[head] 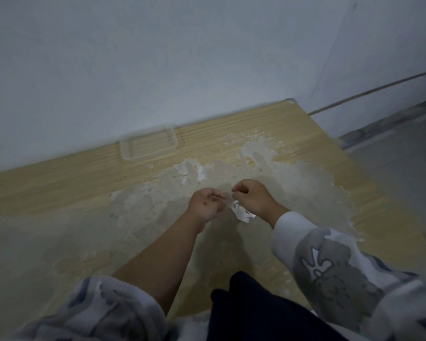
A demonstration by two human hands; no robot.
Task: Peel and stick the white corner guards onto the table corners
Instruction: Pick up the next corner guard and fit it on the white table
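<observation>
Pale wood-grain laminate covers the tabletop (59, 183), though a wide grey-white patch of worn, flaking surface (158, 217) spreads across its middle and toward its right edge; both hands work above that patch, near the middle of the tabletop. The left hand (205, 205) has its fingers curled inward, thumb and fingertips pinched on something small and pale that the blur makes hard to identify; the right hand (250, 196) is likewise curled, its fingertips pinching close to the left hand's. Between and just below the two hands hangs a small white piece with dark markings (241, 212), most likely the corner guard or its backing, though which cannot be told; it touches the right hand's fingers and sits just beside the left hand's. A clear, shallow rectangular plastic tray (127, 150) lies at the tabletop's far edge, against the white wall (158, 57), well apart from the hands. At the far right corner of the tabletop a small pale fitting (290, 100) shows. A grey-and-white patterned sleeve (330, 267) covers the right forearm; the left sleeve is pushed up to the elbow.
</observation>
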